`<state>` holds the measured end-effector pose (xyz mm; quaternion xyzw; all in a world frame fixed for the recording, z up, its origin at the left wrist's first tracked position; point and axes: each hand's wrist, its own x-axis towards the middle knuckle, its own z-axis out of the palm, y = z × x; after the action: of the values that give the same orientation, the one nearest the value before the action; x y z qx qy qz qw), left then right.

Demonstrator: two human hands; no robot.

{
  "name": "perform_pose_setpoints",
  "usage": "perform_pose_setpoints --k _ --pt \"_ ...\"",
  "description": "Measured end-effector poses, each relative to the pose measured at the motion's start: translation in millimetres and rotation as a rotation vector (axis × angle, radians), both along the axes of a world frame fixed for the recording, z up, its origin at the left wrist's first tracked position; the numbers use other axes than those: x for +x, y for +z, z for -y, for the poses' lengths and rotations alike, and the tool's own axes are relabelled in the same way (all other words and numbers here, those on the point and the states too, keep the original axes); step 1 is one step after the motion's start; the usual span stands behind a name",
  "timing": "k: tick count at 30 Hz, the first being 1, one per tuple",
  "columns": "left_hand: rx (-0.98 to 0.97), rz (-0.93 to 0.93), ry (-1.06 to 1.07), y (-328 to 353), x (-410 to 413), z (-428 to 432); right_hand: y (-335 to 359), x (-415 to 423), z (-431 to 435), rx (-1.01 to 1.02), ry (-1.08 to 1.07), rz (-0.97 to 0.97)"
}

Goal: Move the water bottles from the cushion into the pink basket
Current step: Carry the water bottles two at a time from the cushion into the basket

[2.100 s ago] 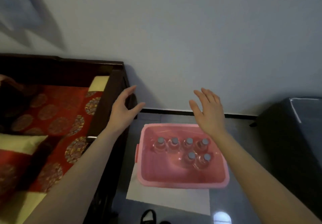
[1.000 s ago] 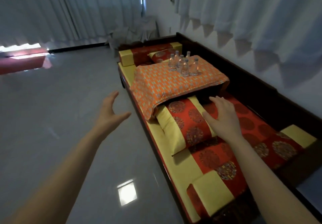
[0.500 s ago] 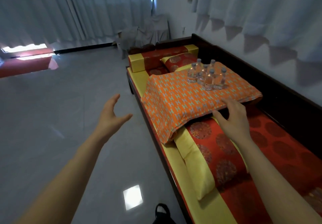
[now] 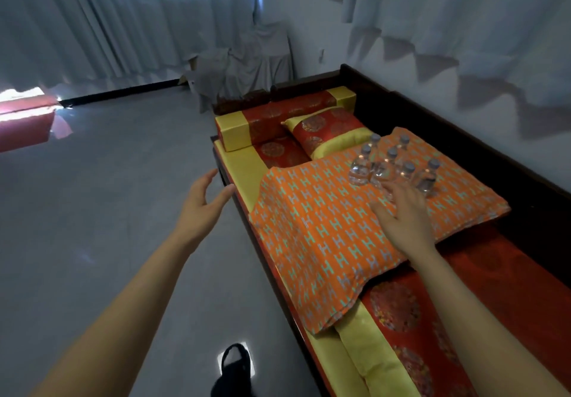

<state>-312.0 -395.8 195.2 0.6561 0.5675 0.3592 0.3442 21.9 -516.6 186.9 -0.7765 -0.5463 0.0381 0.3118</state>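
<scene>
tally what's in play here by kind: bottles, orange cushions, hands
bottles: 6, all standing on the cushion
orange cushion: 1
hands: 2, left hand and right hand, both holding nothing
total: 9

The left arm (image 4: 123, 297) enters from 7 o'clock and runs toward 1 o'clock. The left hand (image 4: 202, 201) is turned palm inward, fingers straight and close together, thumb spread toward 2 o'clock, holding nothing. The right arm (image 4: 469, 310) comes in from 5 o'clock and points toward 11 o'clock. The right hand (image 4: 404, 215) is palm down, fingers extended and relaxed, thumb out toward 10 o'clock, holding nothing.
</scene>
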Motion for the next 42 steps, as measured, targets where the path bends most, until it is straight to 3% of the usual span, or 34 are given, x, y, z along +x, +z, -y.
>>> perform_pose_setpoints --k 9,16,21,31,37,42 --pt "-0.006 -0.049 -0.296 -13.9 44.8 -206.7 -22.8 9.5 -117.4 -0.025 -0.272 -0.077" --pt "-0.037 -0.069 -0.605 -37.6 148.4 -287.8 -33.2 26.9 -141.1 0.013 -0.547 -0.101" --pt "-0.052 -0.057 -0.811 -59.1 226.7 -313.5 -47.2 62.6 -140.2 -0.039 -0.699 -0.116" --pt "-0.218 -0.129 -1.020 -138.7 363.6 -332.8 -120.2 143.6 -177.9 -0.126 -0.865 -0.256" --pt "-0.234 -0.140 -1.180 -184.8 417.0 -323.0 -151.4 178.2 -205.2 -0.153 -0.889 -0.356" --pt "-0.206 -0.121 -1.184 -208.8 434.2 -322.0 -163.7 195.4 -223.4 -0.109 -0.884 -0.441"
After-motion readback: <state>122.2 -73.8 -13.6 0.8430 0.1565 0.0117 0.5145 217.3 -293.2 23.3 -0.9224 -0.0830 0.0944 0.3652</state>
